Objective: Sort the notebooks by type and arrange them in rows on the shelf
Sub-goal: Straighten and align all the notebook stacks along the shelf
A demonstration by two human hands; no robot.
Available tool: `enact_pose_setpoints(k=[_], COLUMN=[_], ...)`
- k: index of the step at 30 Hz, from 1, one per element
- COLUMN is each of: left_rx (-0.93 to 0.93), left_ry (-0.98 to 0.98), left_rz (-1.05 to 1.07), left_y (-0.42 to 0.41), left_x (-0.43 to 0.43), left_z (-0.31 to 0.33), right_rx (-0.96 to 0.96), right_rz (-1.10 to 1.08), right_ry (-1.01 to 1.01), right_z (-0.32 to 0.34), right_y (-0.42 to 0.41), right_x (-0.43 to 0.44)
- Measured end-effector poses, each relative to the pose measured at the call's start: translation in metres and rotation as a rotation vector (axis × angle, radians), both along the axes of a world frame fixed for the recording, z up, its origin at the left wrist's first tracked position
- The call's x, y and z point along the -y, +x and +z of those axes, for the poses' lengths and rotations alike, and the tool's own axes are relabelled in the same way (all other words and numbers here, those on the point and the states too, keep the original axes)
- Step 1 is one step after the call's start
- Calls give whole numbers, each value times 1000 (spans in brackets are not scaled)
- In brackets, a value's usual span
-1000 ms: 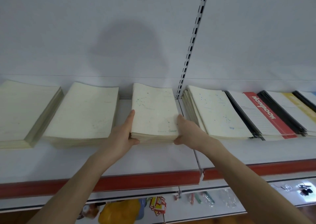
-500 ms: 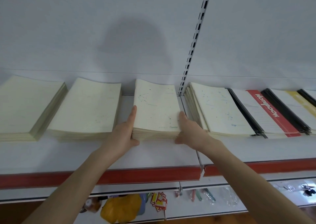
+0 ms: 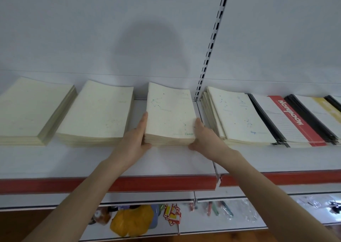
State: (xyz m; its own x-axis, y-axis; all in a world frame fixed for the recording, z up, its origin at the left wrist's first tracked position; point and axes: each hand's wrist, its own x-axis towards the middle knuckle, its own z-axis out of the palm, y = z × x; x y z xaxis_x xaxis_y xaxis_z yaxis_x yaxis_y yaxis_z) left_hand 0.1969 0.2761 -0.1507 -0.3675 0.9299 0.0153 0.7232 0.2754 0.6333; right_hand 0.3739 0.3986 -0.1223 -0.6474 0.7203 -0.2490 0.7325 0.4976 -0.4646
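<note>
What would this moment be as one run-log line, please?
step: squaring cream notebook stack | left hand: presses its left side | right hand: presses its right side | stack: flat on shelf

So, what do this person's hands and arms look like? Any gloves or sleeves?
Both are bare: the left hand and right hand wear no gloves, and no sleeve, watch or ring shows down to the frame's edge.
</note>
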Motion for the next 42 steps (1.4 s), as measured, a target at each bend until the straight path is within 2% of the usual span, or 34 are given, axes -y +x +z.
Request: enact_pose_setpoints(k=[3,6,12,18,23,25,28,30,34,42], left_rx=[120,104,56,22,5,-17,145,260,275,206], left_ry=[111,181,195,128,119,123,95,75,56,101], left_rz=[38,27,26,23,69,125,205,218,178,186], left_y=[-1,3,6,3,4,3,-3,-10,-19,-23], left_x=[3,4,4,0,-3,-17,-49,-70,-88,-93], left_z=[12,20,23,22,35,43,49,45,34,16], right_rx=[-28,9,4,14,-39,-116,-279,-337,-459,-414], right_rz=[-26,-6,33,36,36,-25,-176,-264,-423,-397], right_ry=[-13,43,73,44,-86,-18,9,-78,-269,-161], right_z=[7,13,11,14,23,24,17,12,-1,-14], right_y=[2,2,3,1,4,-3,-28,-47,-67,-73], right_x=[0,0,-2,-3,-1,-8,-30,-45,-64,-70])
